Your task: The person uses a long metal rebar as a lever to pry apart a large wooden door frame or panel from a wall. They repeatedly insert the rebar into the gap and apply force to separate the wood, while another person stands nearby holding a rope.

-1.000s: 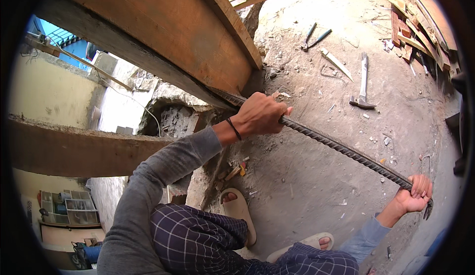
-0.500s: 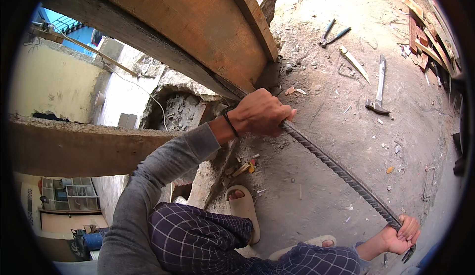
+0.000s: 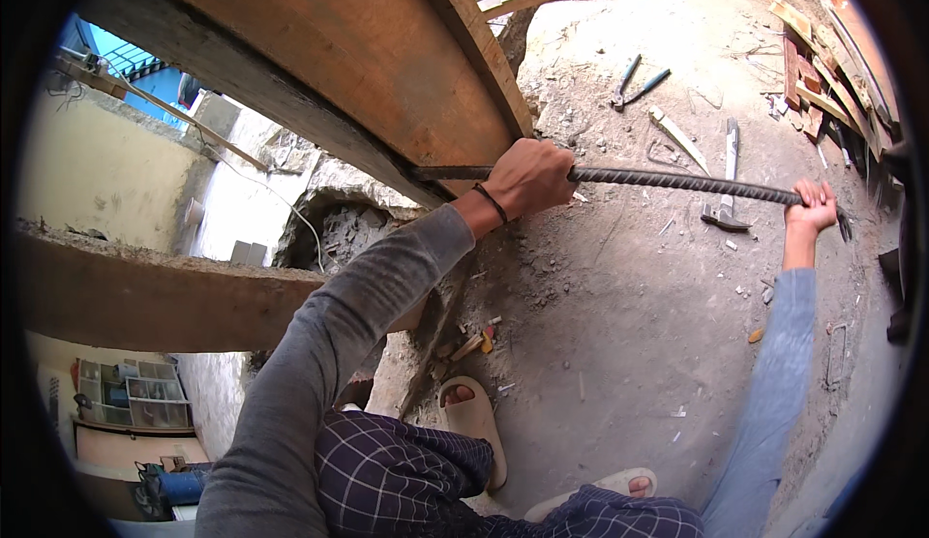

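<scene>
A long ribbed steel crowbar (image 3: 677, 182) lies almost level across the view, its left end against the lower edge of a large wooden formwork panel (image 3: 387, 44). Whether that tip is wedged in is not clear. My left hand (image 3: 530, 178) is closed around the bar close to the panel. Far to the right, my right hand (image 3: 813, 206) grips the other end, just short of its dark hooked tip. Beneath the bar, on the rough ground, lies a claw hammer (image 3: 728, 175); a pale-handled blade (image 3: 680, 139) and blue-handled pincers (image 3: 637, 87) lie farther off.
A thick beam (image 3: 184, 296) crosses on the left, below a broken hole (image 3: 344, 233) in the masonry. Scrap wood (image 3: 823, 83) is piled at the far right. My sandalled feet stand on dusty concrete (image 3: 600, 364) strewn with debris.
My right hand has swung up and away from me, raising the bar's right end from the lower right to nearly level. My left hand has shifted slightly up and right, still gripping.
</scene>
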Available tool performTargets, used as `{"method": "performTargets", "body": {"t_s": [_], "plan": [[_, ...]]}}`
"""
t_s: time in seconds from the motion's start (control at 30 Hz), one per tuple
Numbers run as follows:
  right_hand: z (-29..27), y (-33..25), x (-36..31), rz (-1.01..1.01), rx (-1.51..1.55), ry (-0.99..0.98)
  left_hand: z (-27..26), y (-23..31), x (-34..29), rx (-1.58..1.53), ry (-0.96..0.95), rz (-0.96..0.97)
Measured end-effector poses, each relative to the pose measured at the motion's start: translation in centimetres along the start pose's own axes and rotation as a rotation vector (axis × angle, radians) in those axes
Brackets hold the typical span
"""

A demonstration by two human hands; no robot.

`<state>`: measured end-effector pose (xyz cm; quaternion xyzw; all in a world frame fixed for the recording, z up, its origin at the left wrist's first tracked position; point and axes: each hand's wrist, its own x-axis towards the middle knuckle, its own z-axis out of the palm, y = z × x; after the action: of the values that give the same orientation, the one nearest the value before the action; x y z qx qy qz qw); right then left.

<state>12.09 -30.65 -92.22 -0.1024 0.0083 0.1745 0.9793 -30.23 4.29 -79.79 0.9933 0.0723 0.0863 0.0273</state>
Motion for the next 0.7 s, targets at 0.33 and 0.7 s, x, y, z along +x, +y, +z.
{"method": "performTargets", "body": {"t_s": [0.33, 0.7], "plan": [[-4.2, -5.2, -15.6, -0.114, 0.101, -0.031, -1.1, 3.0, -2.7, 0.046, -0.196, -0.013], [4.5, -8.1, -32.9, -0.301, 0.054, -0.163, -6.6, 5.3, -5.7, -0.013, -0.015, 0.136]]}}
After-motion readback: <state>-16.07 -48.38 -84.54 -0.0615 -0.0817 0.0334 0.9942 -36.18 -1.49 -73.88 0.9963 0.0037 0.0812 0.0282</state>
